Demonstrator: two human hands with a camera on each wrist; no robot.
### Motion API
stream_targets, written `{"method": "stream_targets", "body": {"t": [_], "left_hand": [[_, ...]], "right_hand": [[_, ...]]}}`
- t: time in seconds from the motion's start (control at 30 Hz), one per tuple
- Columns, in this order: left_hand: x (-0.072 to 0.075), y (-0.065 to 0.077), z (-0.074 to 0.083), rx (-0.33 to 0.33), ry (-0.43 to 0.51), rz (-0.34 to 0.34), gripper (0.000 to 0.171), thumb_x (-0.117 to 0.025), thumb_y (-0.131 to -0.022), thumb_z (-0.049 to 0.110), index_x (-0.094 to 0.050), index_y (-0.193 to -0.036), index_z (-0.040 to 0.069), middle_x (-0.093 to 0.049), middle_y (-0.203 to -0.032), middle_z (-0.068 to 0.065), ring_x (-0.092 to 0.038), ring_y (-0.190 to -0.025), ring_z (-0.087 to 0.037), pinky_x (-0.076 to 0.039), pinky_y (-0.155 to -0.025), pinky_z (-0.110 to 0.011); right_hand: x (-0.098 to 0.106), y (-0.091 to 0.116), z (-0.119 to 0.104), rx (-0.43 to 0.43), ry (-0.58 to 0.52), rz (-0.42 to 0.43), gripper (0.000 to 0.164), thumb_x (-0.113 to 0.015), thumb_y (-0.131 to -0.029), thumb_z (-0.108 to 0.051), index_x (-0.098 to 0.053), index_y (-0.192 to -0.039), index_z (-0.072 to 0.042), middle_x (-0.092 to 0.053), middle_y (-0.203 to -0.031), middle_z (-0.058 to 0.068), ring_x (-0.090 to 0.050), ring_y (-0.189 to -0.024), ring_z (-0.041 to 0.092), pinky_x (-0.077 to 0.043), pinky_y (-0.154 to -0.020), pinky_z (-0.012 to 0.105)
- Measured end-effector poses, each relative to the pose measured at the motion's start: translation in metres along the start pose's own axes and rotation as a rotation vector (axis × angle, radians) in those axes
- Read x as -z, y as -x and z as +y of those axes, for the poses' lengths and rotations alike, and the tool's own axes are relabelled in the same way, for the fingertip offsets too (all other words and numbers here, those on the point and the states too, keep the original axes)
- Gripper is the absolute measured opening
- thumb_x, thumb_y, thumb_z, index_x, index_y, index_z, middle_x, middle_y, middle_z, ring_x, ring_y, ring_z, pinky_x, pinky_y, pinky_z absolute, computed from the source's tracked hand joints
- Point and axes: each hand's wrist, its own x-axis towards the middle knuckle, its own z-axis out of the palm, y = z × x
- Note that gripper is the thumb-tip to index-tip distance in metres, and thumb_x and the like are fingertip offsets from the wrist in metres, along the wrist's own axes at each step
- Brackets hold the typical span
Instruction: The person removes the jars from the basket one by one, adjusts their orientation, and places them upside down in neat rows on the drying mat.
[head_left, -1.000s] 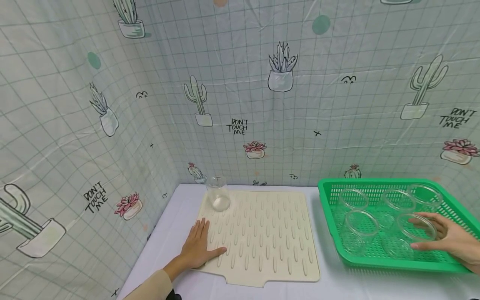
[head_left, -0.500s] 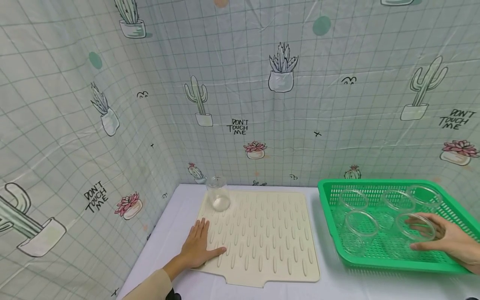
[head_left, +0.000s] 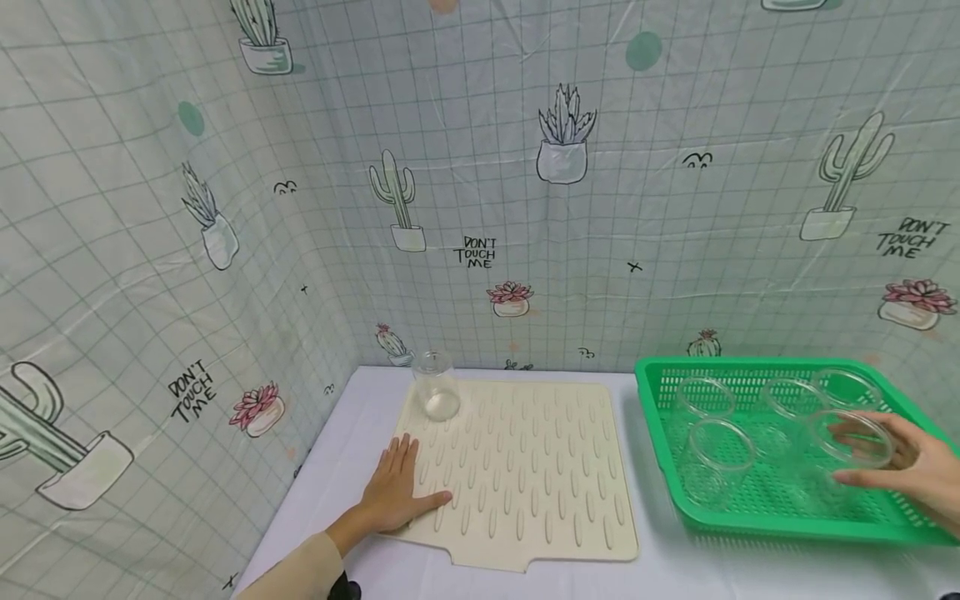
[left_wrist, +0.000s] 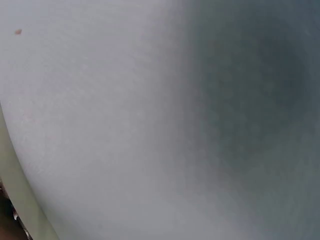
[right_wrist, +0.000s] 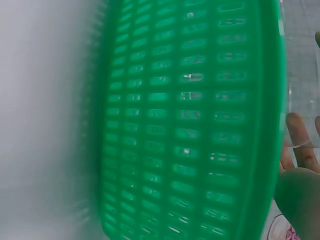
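My right hand (head_left: 903, 463) grips a clear glass jar (head_left: 847, 442) and holds it slightly lifted inside the green plastic basket (head_left: 780, 523) at the right. Several other clear jars, one of them (head_left: 720, 458), stand in that basket. My left hand (head_left: 395, 493) lies flat on the near left corner of the cream ribbed drying mat (head_left: 525, 467). One clear jar (head_left: 437, 385) stands upright at the mat's far left corner. The right wrist view shows the basket wall (right_wrist: 190, 125) close up and fingertips (right_wrist: 300, 145) behind glass. The left wrist view shows only blurred white cloth (left_wrist: 125, 125).
A white cloth (head_left: 352, 442) covers the table. Cactus-print curtain (head_left: 480, 167) closes off the back and left sides. The basket sits close to the mat's right edge.
My right hand has raised the gripped jar a little and drawn it to the right within the basket. The left hand has stayed on the mat.
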Motion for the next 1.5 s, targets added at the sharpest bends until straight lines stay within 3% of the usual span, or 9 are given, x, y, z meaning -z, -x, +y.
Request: {"method": "stream_targets", "body": {"t": [0.17, 0.4, 0.5, 0.7, 0.97, 1.17, 1.37, 1.5], "left_hand": [[0.004, 0.0, 0.002, 0.014, 0.051, -0.027, 0.111, -0.045, -0.074, 0.077, -0.011, -0.146, -0.001, -0.004, -0.152, -0.018, 0.003, -0.139, -0.031, 0.0, -0.111, -0.045], [0.019, 0.0, 0.014, 0.012, 0.148, -0.037, 0.105, -0.047, -0.079, 0.07, -0.011, -0.145, -0.003, -0.006, -0.15, -0.022, 0.0, -0.138, -0.037, -0.003, -0.11, -0.05], [0.031, 0.0, 0.024, -0.019, 0.187, -0.018, 0.101, -0.049, -0.081, 0.066, -0.014, -0.144, -0.005, -0.009, -0.149, -0.025, -0.001, -0.136, -0.041, -0.005, -0.108, -0.055], [0.061, -0.001, 0.046, -0.036, 0.308, -0.021, 0.099, -0.05, -0.081, 0.066, -0.008, -0.148, 0.007, -0.005, -0.152, -0.014, 0.0, -0.138, -0.032, -0.008, -0.108, -0.055], [0.09, -0.003, 0.073, -0.097, 0.407, 0.028, 0.096, -0.054, -0.079, 0.065, -0.006, -0.149, 0.018, -0.004, -0.153, -0.003, -0.004, -0.139, -0.024, -0.014, -0.106, -0.058], [0.106, -0.003, 0.102, -0.141, 0.48, 0.025, 0.095, -0.058, -0.076, 0.065, -0.004, -0.147, 0.031, -0.004, -0.152, 0.007, -0.006, -0.138, -0.016, -0.017, -0.105, -0.056], [0.114, -0.002, 0.128, -0.21, 0.52, 0.038, 0.095, -0.061, -0.075, 0.063, -0.007, -0.147, 0.034, -0.008, -0.149, 0.018, -0.008, -0.137, -0.01, -0.02, -0.106, -0.052], [0.118, -0.003, 0.145, -0.277, 0.541, 0.044, 0.093, -0.063, -0.076, 0.061, -0.006, -0.145, 0.038, -0.008, -0.149, 0.019, -0.011, -0.136, -0.009, -0.022, -0.105, -0.052]], "right_hand": [[0.004, 0.001, -0.003, 0.082, -0.052, 0.025, 0.076, -0.061, -0.076, 0.02, -0.031, -0.14, -0.011, -0.048, -0.116, -0.016, -0.044, -0.102, -0.013, -0.046, -0.066, 0.013], [0.004, -0.001, -0.016, 0.15, 0.012, 0.143, 0.082, -0.064, -0.072, 0.021, -0.032, -0.141, -0.012, -0.049, -0.114, -0.016, -0.045, -0.103, -0.013, -0.038, -0.074, 0.003], [0.004, -0.003, -0.027, 0.189, 0.002, 0.168, 0.082, -0.063, -0.07, 0.024, -0.035, -0.139, -0.01, -0.051, -0.113, -0.017, -0.047, -0.103, -0.011, -0.038, -0.075, 0.003], [0.005, -0.007, -0.05, 0.229, 0.01, 0.223, 0.083, -0.063, -0.066, 0.028, -0.036, -0.138, -0.004, -0.052, -0.112, -0.014, -0.049, -0.101, -0.009, -0.04, -0.073, 0.004], [0.0, -0.011, -0.08, 0.23, 0.073, 0.204, 0.085, -0.064, -0.07, 0.023, -0.031, -0.142, -0.007, -0.047, -0.115, -0.008, -0.044, -0.104, -0.004, -0.038, -0.078, 0.006], [-0.009, -0.01, -0.107, 0.229, 0.061, 0.152, 0.081, -0.066, -0.07, 0.021, -0.033, -0.14, -0.004, -0.048, -0.117, -0.001, -0.047, -0.104, 0.001, -0.039, -0.078, 0.007], [-0.021, -0.012, -0.132, 0.156, 0.051, 0.081, 0.077, -0.069, -0.074, 0.013, -0.035, -0.139, -0.009, -0.047, -0.12, 0.004, -0.049, -0.104, 0.0, -0.04, -0.076, 0.008], [-0.031, -0.013, -0.144, 0.145, 0.085, 0.084, 0.078, -0.074, -0.072, 0.004, -0.037, -0.139, -0.013, -0.046, -0.12, 0.005, -0.047, -0.106, -0.001, -0.033, -0.08, 0.006]]}}
